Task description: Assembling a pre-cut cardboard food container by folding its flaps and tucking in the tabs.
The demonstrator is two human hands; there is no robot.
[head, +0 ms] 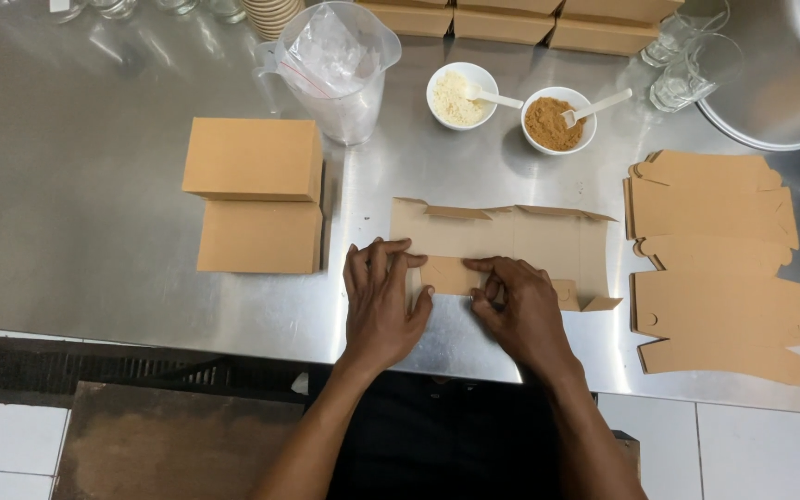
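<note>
On the steel counter (pixel 94 231), near its front edge, lies a flat brown cardboard box blank (pixel 511 243), partly folded: back flaps stand up along the far edge, a small tab sticks out at the right front corner. Left hand (pixel 380 298) lies palm-down on the blank's left front part, fingers (pixel 383 255) spread and curled over the edge, thumb toward the middle; pressing, not closed around anything. Right hand (pixel 522 310) sits just beside it, fingertips bent down onto a small front flap (pixel 446 275) between the two hands; looks like a pinch or press on that flap, can't tell how firm. Hands near each other, not touching as far as I can see. Left of the blank: two finished closed boxes (pixel 256 194), touching, one behind the other. Right of the blank: a stack of unfolded blanks (pixel 715 268), fanned out a bit, well apart from the hands. Behind the blank: clear plastic jug (pixel 335 69) with a plastic bag inside, white bowl of pale powder (pixel 460 95) with a white spoon, white bowl of brown powder (pixel 557 120) with a white spoon. Further back: row of more brown boxes (pixel 511 18), some glasses (pixel 687 60), and a big metal pot (pixel 780 74) at the right rear corner.
</note>
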